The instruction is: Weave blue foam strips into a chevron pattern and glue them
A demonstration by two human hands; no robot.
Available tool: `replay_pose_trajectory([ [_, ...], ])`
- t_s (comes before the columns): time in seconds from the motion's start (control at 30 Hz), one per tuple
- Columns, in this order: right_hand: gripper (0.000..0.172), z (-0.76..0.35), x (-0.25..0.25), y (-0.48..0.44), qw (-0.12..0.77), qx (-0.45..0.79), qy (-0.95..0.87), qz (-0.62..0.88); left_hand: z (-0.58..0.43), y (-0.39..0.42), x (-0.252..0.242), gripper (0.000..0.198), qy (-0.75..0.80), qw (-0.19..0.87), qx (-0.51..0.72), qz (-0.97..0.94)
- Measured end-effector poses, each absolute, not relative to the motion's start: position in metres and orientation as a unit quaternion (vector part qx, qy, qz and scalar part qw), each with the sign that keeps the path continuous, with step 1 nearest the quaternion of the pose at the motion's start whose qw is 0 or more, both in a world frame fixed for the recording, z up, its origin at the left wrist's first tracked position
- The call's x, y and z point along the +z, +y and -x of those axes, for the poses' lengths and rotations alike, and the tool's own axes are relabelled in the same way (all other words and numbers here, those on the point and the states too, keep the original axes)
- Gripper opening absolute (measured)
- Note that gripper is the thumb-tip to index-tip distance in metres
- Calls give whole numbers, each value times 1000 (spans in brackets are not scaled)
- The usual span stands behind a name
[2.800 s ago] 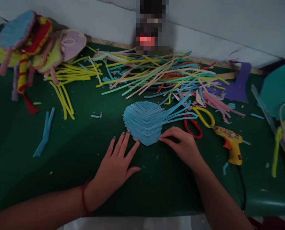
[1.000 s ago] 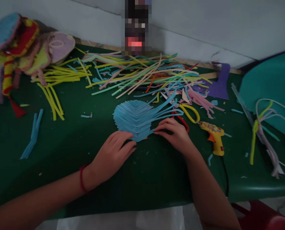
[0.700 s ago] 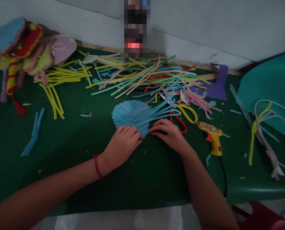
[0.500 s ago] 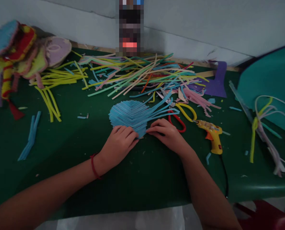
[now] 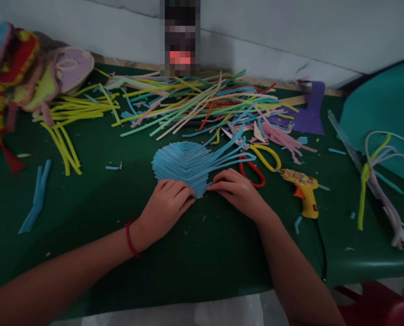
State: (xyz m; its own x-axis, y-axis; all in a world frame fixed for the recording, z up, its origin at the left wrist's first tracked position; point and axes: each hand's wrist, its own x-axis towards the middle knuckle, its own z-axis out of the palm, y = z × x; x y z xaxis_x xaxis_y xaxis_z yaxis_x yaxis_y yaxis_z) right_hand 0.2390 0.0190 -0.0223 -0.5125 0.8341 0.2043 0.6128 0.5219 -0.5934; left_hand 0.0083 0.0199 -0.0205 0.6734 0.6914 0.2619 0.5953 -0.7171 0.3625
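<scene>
A rounded, leaf-shaped piece of blue pipe cleaners (image 5: 179, 160), laid in a herringbone pattern, lies flat on the green-covered table (image 5: 154, 280). Long loose blue ends fan out from its right side. My left hand (image 5: 166, 206) is closed over its lower edge, fingers bent and thumb near the bottom tip. At the lower right edge, my right hand (image 5: 237, 192) pinches a short blue pipe cleaner end; the fingertips partly hide it. Scissors with one red and one yellow handle (image 5: 268, 156) lie open just beyond my right hand, blades partly covered by blue strands.
A yellow glue gun (image 5: 305, 192) with a black cord lies right of my hand. Behind is a heap of coloured pipe cleaners (image 5: 188, 104). Finished fuzzy shapes (image 5: 74, 68) stand back left, blue strips (image 5: 37, 197) at left. A teal chair back (image 5: 385, 104) rises at right.
The view has shifted slightly, so things at the left sit farther left. Both hands keep nearly the same place on the blue piece, with only slight finger movement.
</scene>
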Motion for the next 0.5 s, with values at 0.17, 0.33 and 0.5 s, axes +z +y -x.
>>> replay_pose_trajectory([
  [0.17, 23, -237, -22, 18, 239, 213, -842, 434, -8, 20, -21, 10, 353, 125, 194, -907],
  [0.33, 24, -236, -18, 16, 235, 204, -841, 442, -8, 20, -23, 12, 355, 121, 197, -906],
  [0.5, 18, -234, -17, 13, 267, 196, -829, 451, -8, 19, -25, 11, 352, 119, 205, -906],
])
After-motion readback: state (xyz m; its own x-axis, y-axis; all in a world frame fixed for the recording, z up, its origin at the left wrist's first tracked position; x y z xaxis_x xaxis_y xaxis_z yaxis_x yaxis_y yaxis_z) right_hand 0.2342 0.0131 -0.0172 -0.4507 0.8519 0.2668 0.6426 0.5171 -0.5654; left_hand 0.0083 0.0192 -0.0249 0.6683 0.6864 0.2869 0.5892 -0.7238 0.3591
